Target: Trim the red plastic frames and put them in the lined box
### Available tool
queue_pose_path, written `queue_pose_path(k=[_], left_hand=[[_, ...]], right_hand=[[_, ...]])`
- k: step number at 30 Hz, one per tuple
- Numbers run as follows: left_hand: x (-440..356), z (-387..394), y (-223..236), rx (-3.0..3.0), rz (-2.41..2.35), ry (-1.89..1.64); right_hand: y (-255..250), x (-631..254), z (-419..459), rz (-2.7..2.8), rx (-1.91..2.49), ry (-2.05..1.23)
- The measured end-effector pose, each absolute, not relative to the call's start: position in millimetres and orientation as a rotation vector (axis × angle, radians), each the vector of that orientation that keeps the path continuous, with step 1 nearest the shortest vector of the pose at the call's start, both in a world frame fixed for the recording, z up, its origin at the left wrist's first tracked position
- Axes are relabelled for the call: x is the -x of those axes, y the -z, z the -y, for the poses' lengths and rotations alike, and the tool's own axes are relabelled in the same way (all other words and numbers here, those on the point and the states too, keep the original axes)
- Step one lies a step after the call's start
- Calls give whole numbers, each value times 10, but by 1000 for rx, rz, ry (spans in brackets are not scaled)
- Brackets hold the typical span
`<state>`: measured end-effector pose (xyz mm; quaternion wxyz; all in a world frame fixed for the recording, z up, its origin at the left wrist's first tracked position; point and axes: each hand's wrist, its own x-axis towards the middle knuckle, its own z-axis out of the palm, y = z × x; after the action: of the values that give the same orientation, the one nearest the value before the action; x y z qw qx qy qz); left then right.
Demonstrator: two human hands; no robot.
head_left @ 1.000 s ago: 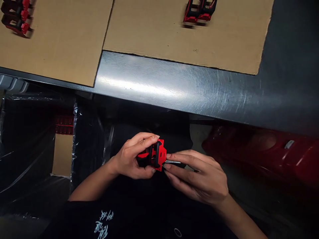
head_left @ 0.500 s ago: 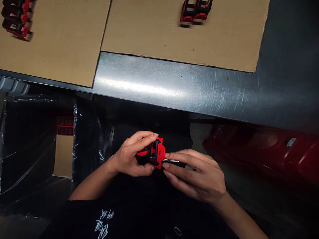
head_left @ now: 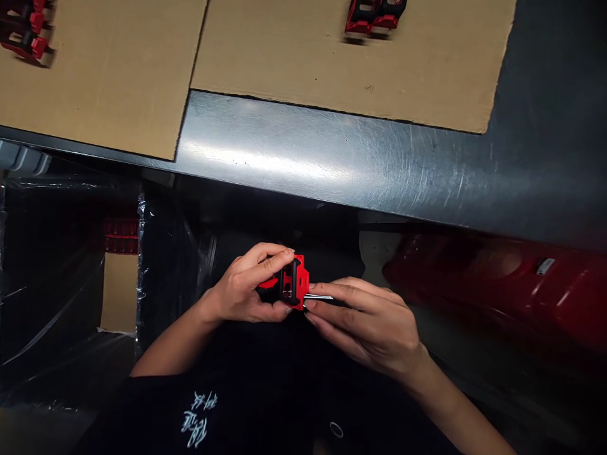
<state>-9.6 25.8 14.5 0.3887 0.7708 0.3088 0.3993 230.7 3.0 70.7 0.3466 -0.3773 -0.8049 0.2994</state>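
Observation:
My left hand point(head_left: 246, 287) is closed round a red and black plastic housing point(head_left: 300, 283), thumb on one edge and fingers on the opposite one. The flat red end of the housing faces right, towards my right hand point(head_left: 374, 319). That hand pinches a thin, silvery metal tool point(head_left: 318, 296) that looks like tweezers. Its left end meets the red face near the lower edge; whether it goes inside is hidden. Both hands are held in front of my dark shirt, below the front edge of the metal table.
Cardboard sheets point(head_left: 284, 69) lie on the metal table point(head_left: 303, 151). More red and black housings point(head_left: 374, 19) stand on them, with others at far left. A plastic-lined box point(head_left: 141, 265) at lower left holds red parts and cardboard. A glossy red object point(head_left: 493, 284) is at right.
Both hands, with the housing and the metal tool, sit slightly higher and further left in view. The table has shifted up a little too. Each grip stays the same.

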Motion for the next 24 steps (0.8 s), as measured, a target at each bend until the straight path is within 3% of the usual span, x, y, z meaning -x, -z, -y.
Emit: queue_pose_path(k=[9,24], left_hand=[[161,-306,-226,-2055,-808,-932],[165,-290,-140,-1984,-848,-1018]], right_hand=[[-730,-2276,-67,2065,950,-871],[-771,-2175,-74,2184,922,-654]])
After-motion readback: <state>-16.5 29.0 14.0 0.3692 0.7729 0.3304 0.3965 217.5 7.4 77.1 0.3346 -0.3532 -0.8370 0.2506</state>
